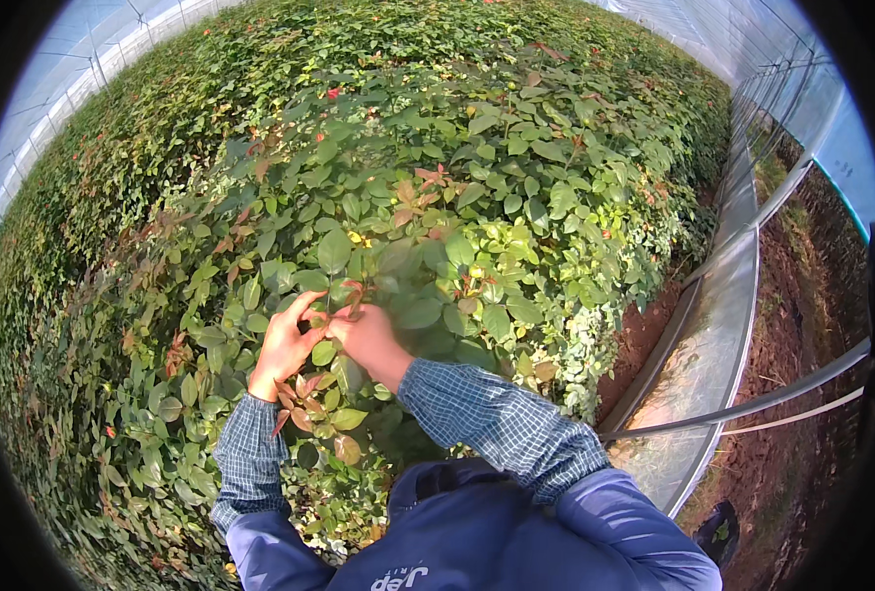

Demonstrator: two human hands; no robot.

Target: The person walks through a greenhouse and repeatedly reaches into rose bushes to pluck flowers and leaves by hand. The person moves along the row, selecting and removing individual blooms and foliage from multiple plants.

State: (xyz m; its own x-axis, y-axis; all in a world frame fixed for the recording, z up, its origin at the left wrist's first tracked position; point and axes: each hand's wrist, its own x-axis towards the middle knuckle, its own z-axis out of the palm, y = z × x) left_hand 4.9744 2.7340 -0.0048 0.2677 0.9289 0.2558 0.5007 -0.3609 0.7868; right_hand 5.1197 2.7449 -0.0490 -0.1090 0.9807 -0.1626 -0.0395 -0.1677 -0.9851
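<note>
My left hand (284,346) is raised among the rose bushes, its thumb and fingers closed about a rose shoot with a small green bud (318,322). Meeting it fingertip to fingertip, my right hand (369,338) pinches the same shoot. Reddish young leaves (355,294) stick up just above the right fingers. The exact grip points are partly hidden behind the fingers. Below the left wrist spreads a spray of bronze and green rose leaves (308,402). Checked sleeves (496,417) cover both forearms.
Dense rose foliage (519,155) surrounds the hands, with scattered red blooms (333,93). To the right run a plastic-sheet greenhouse wall (711,354), a dark curved bar or hose (770,405) and bare reddish soil (792,325). Translucent sheeting (692,29) rises behind.
</note>
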